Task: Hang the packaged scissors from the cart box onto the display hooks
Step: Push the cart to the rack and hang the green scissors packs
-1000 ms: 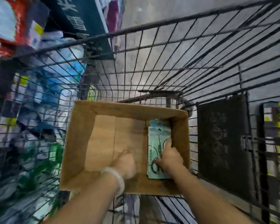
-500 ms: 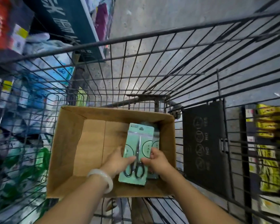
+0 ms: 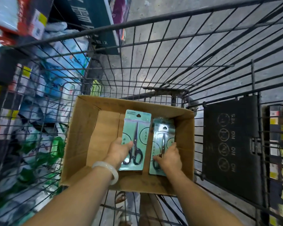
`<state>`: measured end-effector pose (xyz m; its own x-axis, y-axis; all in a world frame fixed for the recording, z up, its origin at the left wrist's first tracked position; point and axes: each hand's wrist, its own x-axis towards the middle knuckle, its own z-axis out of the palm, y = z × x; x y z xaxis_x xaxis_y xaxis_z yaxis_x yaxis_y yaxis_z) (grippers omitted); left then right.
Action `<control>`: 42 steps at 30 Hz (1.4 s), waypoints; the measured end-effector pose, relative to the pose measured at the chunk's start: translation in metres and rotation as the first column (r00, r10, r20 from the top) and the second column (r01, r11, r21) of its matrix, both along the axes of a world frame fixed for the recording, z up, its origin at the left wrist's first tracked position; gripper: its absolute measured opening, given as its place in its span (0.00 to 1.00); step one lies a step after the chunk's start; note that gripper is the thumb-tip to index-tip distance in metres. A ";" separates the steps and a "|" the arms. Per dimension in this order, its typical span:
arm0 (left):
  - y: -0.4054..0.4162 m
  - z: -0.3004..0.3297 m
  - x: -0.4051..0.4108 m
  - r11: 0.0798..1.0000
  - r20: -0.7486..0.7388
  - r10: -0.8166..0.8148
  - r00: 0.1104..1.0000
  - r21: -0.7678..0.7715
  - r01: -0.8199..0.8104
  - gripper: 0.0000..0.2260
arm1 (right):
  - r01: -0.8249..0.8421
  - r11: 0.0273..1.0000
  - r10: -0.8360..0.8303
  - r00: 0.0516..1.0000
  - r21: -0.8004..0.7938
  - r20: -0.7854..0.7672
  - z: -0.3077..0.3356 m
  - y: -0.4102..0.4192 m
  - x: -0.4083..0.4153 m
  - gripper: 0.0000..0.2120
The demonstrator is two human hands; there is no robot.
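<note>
A cardboard box (image 3: 82, 144) sits in a wire cart (image 3: 153, 46). The left hand (image 3: 119, 150) grips a green scissors pack (image 3: 137, 128) by its lower left edge, thumb across the front, holding it above the box floor. Just to its right, the right hand (image 3: 169, 158) pinches the lower end of a second pack (image 3: 163, 136), which lies atop others in the box's right side. A white bangle (image 3: 107, 171) circles the left wrist.

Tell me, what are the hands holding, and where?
The left hand grips one scissors pack at its lower left edge. The right hand grips another pack near its bottom.
</note>
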<state>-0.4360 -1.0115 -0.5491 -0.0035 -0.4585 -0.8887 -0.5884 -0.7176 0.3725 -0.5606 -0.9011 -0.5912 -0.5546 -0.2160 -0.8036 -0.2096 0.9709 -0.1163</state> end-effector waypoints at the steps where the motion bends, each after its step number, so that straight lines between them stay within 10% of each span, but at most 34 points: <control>1: 0.000 -0.001 0.003 1.000 -0.010 0.008 1.000 -0.010 -0.009 0.22 | -0.023 0.999 0.024 0.999 0.044 -0.028 -0.003 -0.003 0.001 0.49; 9: -0.002 0.012 0.026 0.996 0.012 0.087 0.996 -0.018 -0.087 0.02 | 0.137 0.991 -0.136 0.990 0.009 -0.040 0.003 -0.005 -0.007 0.21; 15: -0.009 0.046 0.037 0.985 -0.035 0.167 0.985 -0.049 -0.168 0.03 | 0.415 0.860 -0.304 0.884 -0.296 0.356 0.047 -0.007 -0.018 0.11; 26: -0.038 0.170 0.111 0.867 -0.164 0.344 0.924 -0.323 -0.380 0.28 | 0.217 0.736 0.148 0.873 -0.641 0.465 0.189 -0.109 0.038 0.05; 33: 0.035 0.232 0.247 0.691 -0.231 0.497 0.836 -0.477 -0.543 0.06 | -0.031 0.704 0.458 0.783 -0.710 0.420 0.251 -0.104 0.163 0.08; 42: 0.262 0.293 0.423 0.299 -0.357 0.771 0.528 -0.529 -0.794 0.05 | -0.325 0.500 0.822 0.468 -0.803 0.323 0.319 0.033 0.376 0.07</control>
